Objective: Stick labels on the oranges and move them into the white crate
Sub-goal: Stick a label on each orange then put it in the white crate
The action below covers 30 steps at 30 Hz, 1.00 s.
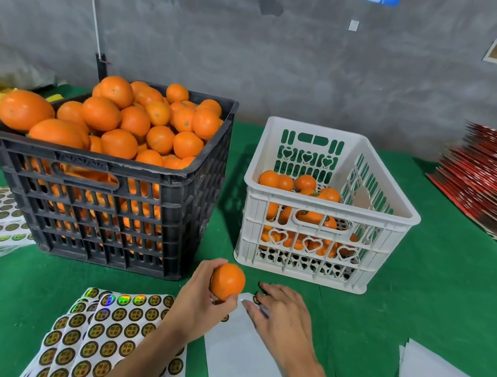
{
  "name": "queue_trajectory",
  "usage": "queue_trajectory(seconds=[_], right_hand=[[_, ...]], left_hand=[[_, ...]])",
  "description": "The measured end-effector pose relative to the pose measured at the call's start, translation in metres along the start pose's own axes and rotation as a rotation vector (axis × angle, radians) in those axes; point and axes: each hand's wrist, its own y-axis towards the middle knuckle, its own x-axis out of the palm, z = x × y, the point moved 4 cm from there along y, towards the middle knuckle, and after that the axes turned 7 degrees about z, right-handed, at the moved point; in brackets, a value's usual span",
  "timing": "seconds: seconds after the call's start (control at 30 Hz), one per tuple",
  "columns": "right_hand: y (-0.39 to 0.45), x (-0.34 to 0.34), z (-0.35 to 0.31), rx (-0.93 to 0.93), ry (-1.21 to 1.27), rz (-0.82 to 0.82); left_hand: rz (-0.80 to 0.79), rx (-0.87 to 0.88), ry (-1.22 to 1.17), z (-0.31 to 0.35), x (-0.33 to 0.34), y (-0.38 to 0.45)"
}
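While your left hand [202, 295] grips an orange [227, 281] at 6 o'clock of the white crate [320, 259], your right hand [280, 313] lies flat, fingers [252, 309] straight on a mostly peeled label sheet [238, 362], black crate [107, 202] at 10 o'clock, green desk [447, 291].

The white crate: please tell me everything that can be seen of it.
The white crate looks like moulded plastic, with slotted and heart-shaped cut-outs and a handle opening in its near wall. It stands upright and open on the green table cover, right of the black crate and apart from it. Oranges, some labelled, fill it only partly. Neither hand touches it.
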Motion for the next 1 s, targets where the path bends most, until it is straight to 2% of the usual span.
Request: queue_trajectory(seconds=[0.2, 0.37, 0.57, 0.7, 1.0], right_hand=[[-0.0018, -0.0031, -0.0044, -0.023, -0.014, 0.063], [-0.0038, -0.0072, -0.0029, 0.008, 0.048, 0.133], [-0.0032, 0.0009, 0.0025, 0.001, 0.152, -0.071], [-0.0034, 0.0010, 0.0047, 0.002, 0.160, -0.099], [-0.0066, -0.0013, 0.0021, 0.054, 0.237, 0.041]], left_hand=[[-0.070, -0.024, -0.089, -0.0005, 0.0048, -0.0035], [-0.119, 0.019, -0.022, 0.0006, 0.0090, -0.0078], [-0.065, -0.027, -0.015, -0.0017, 0.0079, -0.0060], [-0.062, -0.057, -0.053, -0.0064, 0.0087, -0.0045], [-0.077, -0.030, -0.018, -0.0050, 0.0083, -0.0055]])
